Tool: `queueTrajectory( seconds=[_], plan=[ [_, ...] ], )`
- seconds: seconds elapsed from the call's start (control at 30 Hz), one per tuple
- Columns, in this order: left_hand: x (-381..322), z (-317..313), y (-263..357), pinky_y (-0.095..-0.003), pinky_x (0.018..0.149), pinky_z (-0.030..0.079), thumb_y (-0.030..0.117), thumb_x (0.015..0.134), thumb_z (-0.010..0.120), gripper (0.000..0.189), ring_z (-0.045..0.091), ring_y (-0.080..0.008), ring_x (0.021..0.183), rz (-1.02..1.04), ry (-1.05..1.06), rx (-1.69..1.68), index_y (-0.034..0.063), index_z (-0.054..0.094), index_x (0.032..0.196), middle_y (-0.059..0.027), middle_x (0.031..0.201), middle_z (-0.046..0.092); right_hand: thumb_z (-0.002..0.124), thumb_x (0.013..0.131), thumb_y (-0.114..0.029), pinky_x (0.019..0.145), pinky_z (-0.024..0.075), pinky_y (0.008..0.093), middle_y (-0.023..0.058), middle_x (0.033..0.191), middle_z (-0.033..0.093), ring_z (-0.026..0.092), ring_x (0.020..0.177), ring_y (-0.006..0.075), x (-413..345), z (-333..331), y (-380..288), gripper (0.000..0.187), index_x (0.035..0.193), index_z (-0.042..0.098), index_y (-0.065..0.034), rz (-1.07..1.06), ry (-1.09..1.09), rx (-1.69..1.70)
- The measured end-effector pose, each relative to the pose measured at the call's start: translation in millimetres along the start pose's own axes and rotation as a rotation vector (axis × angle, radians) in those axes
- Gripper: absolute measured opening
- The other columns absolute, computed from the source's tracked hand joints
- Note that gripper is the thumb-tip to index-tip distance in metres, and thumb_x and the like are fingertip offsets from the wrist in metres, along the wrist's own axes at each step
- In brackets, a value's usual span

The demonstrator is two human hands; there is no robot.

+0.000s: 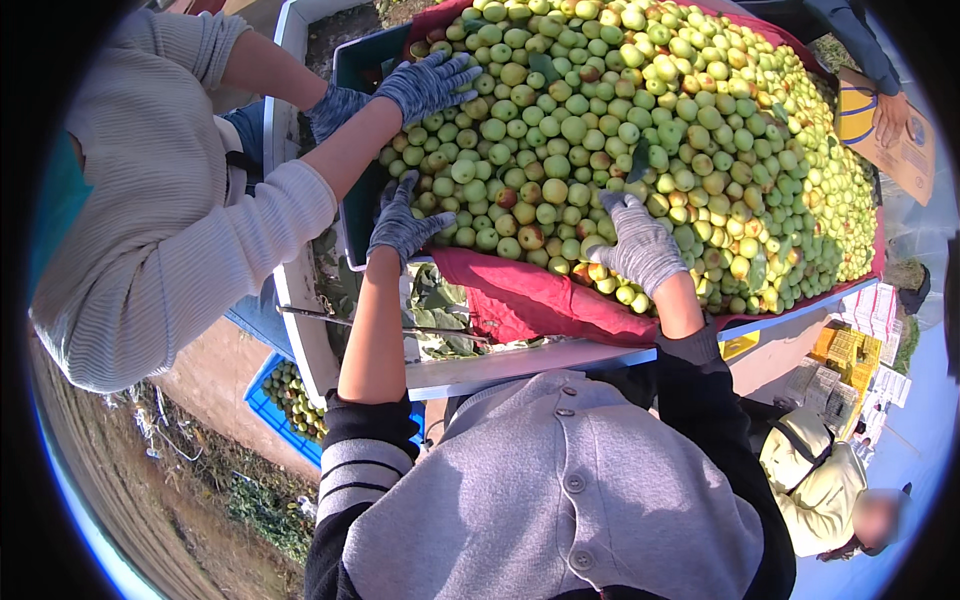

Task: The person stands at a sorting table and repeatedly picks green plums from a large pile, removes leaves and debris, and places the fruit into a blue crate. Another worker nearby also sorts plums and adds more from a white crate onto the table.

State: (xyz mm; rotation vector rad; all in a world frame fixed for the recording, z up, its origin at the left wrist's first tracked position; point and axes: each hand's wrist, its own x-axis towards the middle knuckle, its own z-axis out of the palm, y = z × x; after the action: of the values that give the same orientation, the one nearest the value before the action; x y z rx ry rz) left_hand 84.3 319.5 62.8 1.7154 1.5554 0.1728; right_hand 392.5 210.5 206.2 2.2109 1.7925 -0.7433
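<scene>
A large heap of small green and yellow fruits, some blushed red [555,165], lies on a red cloth [540,292] before me. My left hand [405,221], in a grey knit glove, is at the heap's near left edge beside a dark crate [351,217], fingers spread, with no fruit seen held in it. My right hand [637,240], gloved alike, rests palm down on the fruits at the near side, its thumb beside a pale green fruit [595,247]. Whether its fingers grip one is hidden. A few green leaves [544,67] lie among the fruits.
At left, a co-worker's gloved hands [427,86] reach onto the heap. Another person's bare hand [890,118] rests on a cardboard box [911,157] at right. A blue crate of fruit [262,386] stands below left; stacked yellow crates [847,352] and a person in a pale jacket [825,487] are at lower right.
</scene>
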Motion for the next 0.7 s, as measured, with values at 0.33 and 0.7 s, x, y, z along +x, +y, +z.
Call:
queueTrajectory(
  seconds=[0.33, 0.7],
  plan=[
    [16, 11, -38, -0.0377, 0.112, 0.032, 0.054, 0.083, 0.069, 0.096, 0.038, -0.0329, 0.137, -0.177, 0.163, -0.327, 0.0078, 0.023, 0.153, -0.0192, 0.151, 0.037, 0.080, 0.073, -0.029, 0.108, 0.0391, 0.0431, 0.0244, 0.147, 0.033, 0.041, 0.133, 0.0398, 35, 76, -63, 0.095, 0.150, 0.027, -0.0105, -0.271, 0.091, 0.267],
    [12, 5, -28, -0.0333, 0.110, 0.034, 0.036, 0.073, 0.085, 0.105, 0.036, -0.0241, 0.134, 0.078, -0.017, -0.467, -0.0006, 0.023, 0.149, -0.0166, 0.147, 0.037, 0.075, 0.077, -0.038, 0.111, 0.0357, 0.0441, 0.0156, 0.145, 0.043, 0.041, 0.135, 0.0313, 134, 29, -40, 0.085, 0.147, 0.035, -0.0110, -0.264, 0.363, 0.131]
  ],
)
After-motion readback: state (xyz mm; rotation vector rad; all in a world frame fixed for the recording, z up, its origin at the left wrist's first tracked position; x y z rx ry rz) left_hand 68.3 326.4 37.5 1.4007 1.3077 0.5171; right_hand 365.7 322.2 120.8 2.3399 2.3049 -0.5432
